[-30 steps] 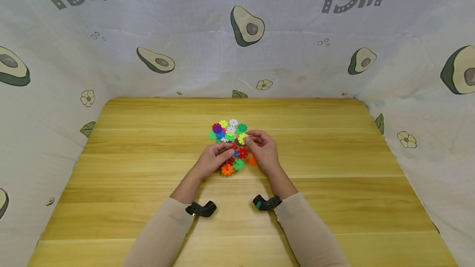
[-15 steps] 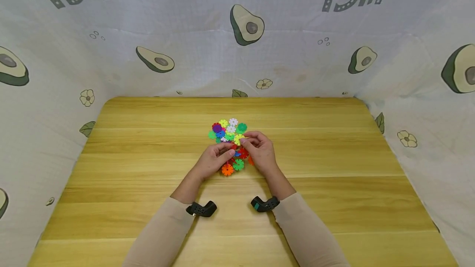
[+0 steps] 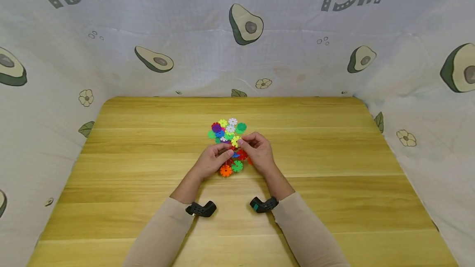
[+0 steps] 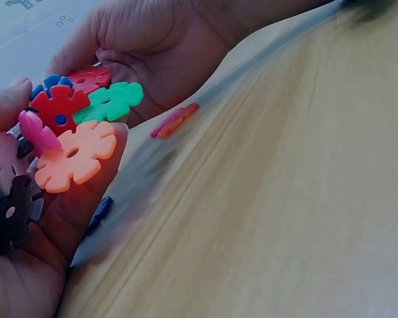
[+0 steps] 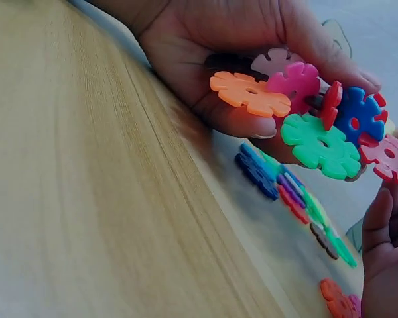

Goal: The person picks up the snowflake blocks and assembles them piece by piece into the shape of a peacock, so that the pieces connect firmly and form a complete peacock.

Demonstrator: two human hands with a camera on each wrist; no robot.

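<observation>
My left hand (image 3: 212, 160) holds a cluster of joined, notched flower-shaped plastic discs. Its orange disc (image 4: 76, 156), green disc (image 5: 320, 146), blue disc (image 5: 359, 116) and several red, pink and dark ones lock together at angles, above the table. Just right of it, my right hand (image 3: 259, 153) pinches a yellow notched disc (image 3: 235, 141) between thumb and index finger, close to the cluster's far side. Whether the yellow disc touches the cluster cannot be made out. In the left wrist view, a red disc (image 4: 89, 79) of the cluster sits near the right hand.
Beyond the hands a loose pile of coloured notched discs (image 3: 230, 128) lies on the wooden table (image 3: 334, 143). An orange disc (image 3: 250, 161) lies partly hidden beneath the right hand. A patterned white cloth (image 3: 200, 52) hangs behind the table.
My right hand has moved left with the yellow disc, bringing it nearer to the cluster. The left hand keeps its hold almost unmoved.
</observation>
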